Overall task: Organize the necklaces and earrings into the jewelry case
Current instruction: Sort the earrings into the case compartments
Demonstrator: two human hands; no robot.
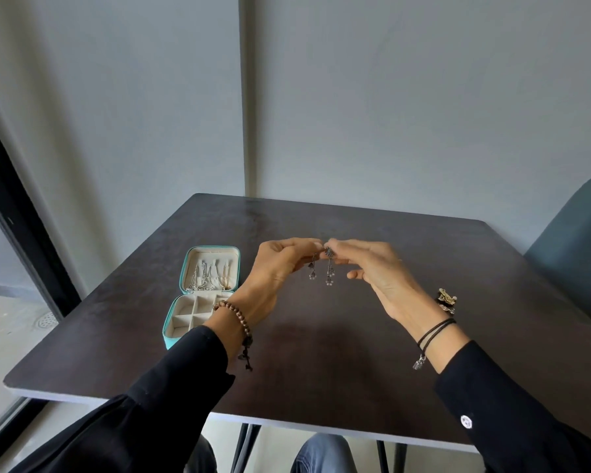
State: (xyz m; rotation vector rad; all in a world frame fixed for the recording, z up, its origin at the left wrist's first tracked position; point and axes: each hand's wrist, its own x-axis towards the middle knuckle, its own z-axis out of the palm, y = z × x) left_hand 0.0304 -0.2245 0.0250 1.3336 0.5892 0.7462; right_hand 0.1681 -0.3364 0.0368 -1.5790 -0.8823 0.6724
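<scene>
**Two drop earrings held up between my hands**

My left hand [280, 268] pinches the first earring [312, 268] by its top. My right hand [372, 268] pinches the second earring [329, 272] the same way. My fingertips almost meet above the dark tabletop [321, 353]. The teal jewelry case [167, 331] lies open on the tabletop beside my left wrist, with necklaces [203, 279] hanging in its lid. A small gold trinket [447, 299] lies near my right wrist.
</scene>
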